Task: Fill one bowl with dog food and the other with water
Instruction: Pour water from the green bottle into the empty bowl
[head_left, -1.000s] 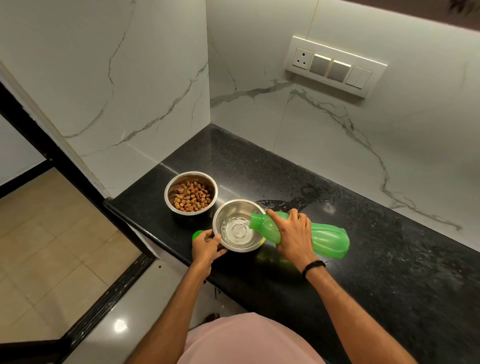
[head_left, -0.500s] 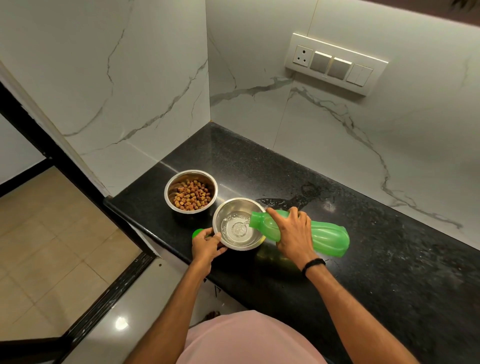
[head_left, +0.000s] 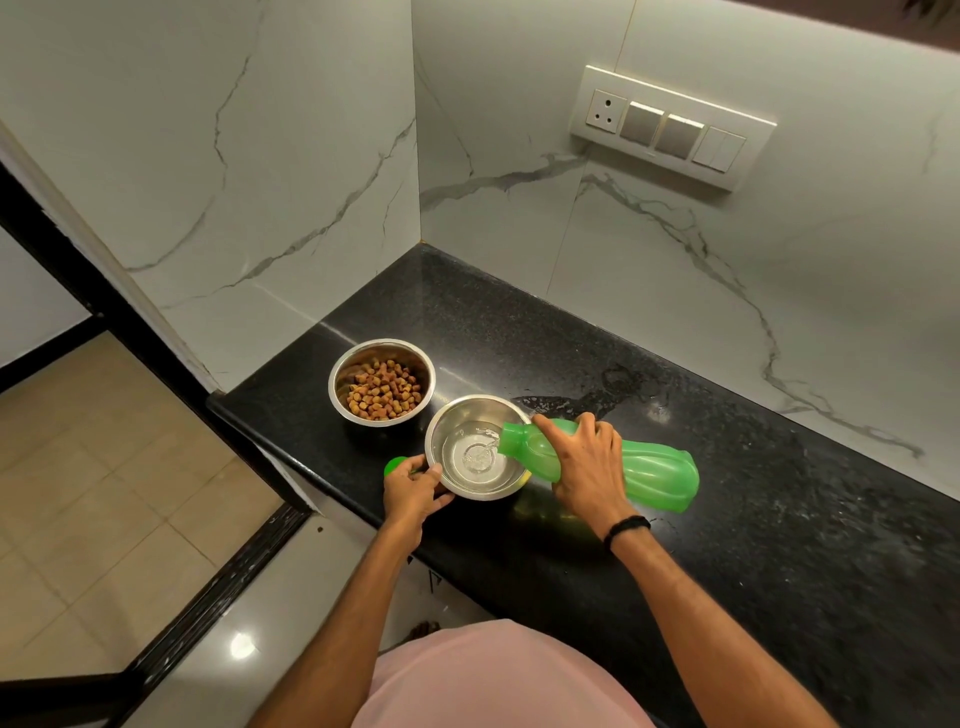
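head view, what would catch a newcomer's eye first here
The bright green bottle, tipped on its side in the right hand, pours water into the nearer steel bowl at the counter's front edge. Just behind it to the left, a second steel bowl holds brown kibble. The left hand steadies the water bowl's rim.

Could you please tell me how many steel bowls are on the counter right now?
2: the bowl of dog food sits farther back, and the water bowl is near the counter's front edge, steadied by the left hand.
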